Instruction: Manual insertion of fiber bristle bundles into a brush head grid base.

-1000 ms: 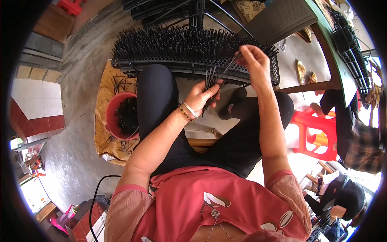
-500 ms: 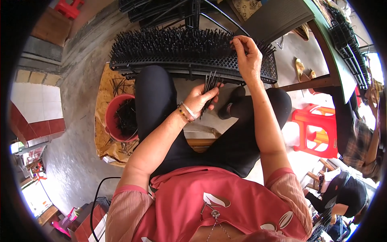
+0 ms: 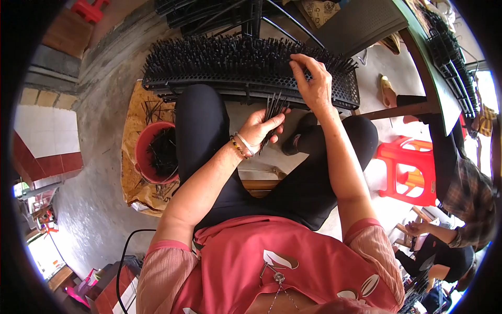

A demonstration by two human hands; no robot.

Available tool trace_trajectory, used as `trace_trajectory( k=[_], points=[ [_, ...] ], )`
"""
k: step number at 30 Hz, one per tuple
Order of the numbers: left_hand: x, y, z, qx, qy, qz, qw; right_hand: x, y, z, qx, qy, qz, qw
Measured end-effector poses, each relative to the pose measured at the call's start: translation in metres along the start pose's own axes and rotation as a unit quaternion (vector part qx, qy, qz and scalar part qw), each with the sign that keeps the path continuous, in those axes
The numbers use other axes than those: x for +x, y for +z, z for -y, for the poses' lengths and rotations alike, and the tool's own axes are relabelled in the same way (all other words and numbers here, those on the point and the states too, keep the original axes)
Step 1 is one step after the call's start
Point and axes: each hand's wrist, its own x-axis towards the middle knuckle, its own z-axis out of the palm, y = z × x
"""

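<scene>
My left hand (image 3: 255, 129) is closed round a bundle of thin black rods (image 3: 274, 106), held between my knees in front of the tray. The black perforated tray (image 3: 342, 95) lies across the far side of my knees. Many similar black rods (image 3: 214, 58) stand upright in its holes, while the holes along its near right part are bare. Above that part is my right hand (image 3: 316, 88), thumb and forefinger brought together beside the standing rods. Whatever is between those fingertips is too small to make out against the dark rods.
At my left, a red bucket (image 3: 140, 157) of black rods stands on a brown sheet (image 3: 132, 123) with loose rods. A red stool (image 3: 410, 170) is at the right. Beyond the tray are a metal frame (image 3: 255, 18) and a grey panel (image 3: 361, 29). Another person (image 3: 465, 204) sits far right.
My right hand has moved slightly left and nearer to me over the tray. My left hand keeps its bundle in place. At the far right, the other person's arm has come forward.
</scene>
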Motion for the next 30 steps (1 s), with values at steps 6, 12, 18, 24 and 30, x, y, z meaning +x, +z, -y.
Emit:
trace_trajectory(
  k=[6, 12, 18, 24, 30],
  points=[
    [-0.0015, 0.0012, -0.0014, 0.004, -0.002, -0.003, 1.0, 0.0009, -0.0037, 0.0033, -0.012, -0.059, 0.012, 0.998],
    [-0.0004, -0.0002, -0.0001, 0.003, -0.005, -0.001, 1.0, 0.0026, -0.0039, 0.0031, -0.022, -0.058, 0.025, 0.998],
    [0.0009, -0.0019, 0.0017, 0.011, 0.002, 0.003, 1.0, 0.0015, -0.0027, 0.0012, -0.033, -0.043, 0.025, 0.998],
    [0.001, -0.0018, 0.0036, 0.018, 0.003, 0.002, 1.0, 0.0025, 0.0009, 0.0021, -0.021, -0.029, 0.025, 0.999],
    [0.0003, -0.002, 0.0021, 0.01, -0.002, -0.017, 1.0, 0.0037, 0.0003, 0.0018, -0.002, -0.027, 0.033, 0.999]
  ],
)
